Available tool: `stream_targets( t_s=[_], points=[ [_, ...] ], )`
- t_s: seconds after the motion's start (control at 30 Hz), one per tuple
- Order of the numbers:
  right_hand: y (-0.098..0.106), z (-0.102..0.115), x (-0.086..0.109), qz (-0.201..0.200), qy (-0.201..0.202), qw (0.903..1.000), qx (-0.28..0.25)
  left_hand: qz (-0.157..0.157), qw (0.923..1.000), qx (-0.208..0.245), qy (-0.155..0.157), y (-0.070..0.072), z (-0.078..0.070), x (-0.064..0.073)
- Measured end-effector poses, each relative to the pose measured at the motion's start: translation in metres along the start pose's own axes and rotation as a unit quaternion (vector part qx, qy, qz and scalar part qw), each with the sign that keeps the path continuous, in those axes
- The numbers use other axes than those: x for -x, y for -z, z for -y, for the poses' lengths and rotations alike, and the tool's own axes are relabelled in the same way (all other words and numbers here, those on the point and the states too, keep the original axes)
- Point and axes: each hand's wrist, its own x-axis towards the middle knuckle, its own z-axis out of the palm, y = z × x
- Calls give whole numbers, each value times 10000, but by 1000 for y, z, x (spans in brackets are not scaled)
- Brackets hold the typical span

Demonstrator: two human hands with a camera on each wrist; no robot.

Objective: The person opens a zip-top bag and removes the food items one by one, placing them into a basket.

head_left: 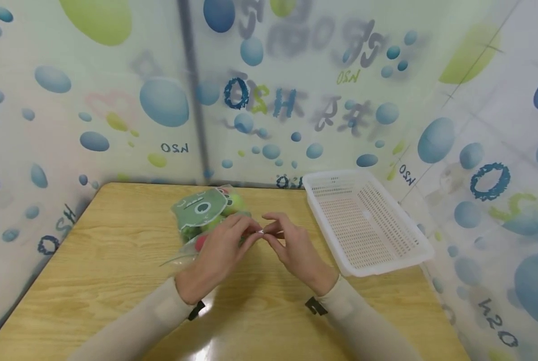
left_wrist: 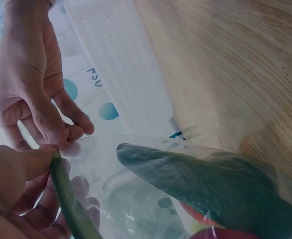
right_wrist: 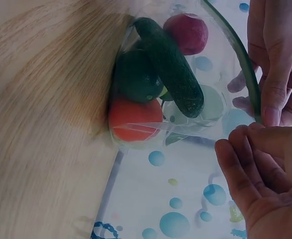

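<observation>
A clear zip bag with a green cartoon face lies on the table. In the right wrist view it contains a cucumber, a dark green round item, an orange-red round one and a purplish-red one. My left hand pinches the bag's green top strip close to its end. Thumb and fingertips of my right hand pinch the same end of the strip, right beside the left fingertips. Part of the bag is hidden behind the left hand in the head view.
A white perforated plastic basket stands to the right of my right hand. The wooden table ends at the back against a curtain printed with bubbles. Similar printed sheets hang at both sides.
</observation>
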Motion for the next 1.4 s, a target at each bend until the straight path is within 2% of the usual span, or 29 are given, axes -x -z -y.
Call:
stream_targets(
  t_s=[0.27,0.4,0.6,1.03,1.23,1.4],
  points=[
    [-1,-1,-2,-55,-262,9996,-98,227,9996,-38,151,0,0,1],
    [-1,0,-3,-12,-290,9993,-254,314,9994,-94,119,0,0,2],
    [-2,1,-3,17,-390,9982,-451,233,9996,-156,-59,-1,1,4],
    [-5,3,-3,-33,-485,9975,-513,177,9996,-107,-166,0,4,7],
    [-4,1,0,-14,-696,9957,-612,215,9997,-119,-35,2,6,9],
    [4,-3,4,-182,-1016,9934,-506,29,9997,-230,111,5,15,15]
  ],
)
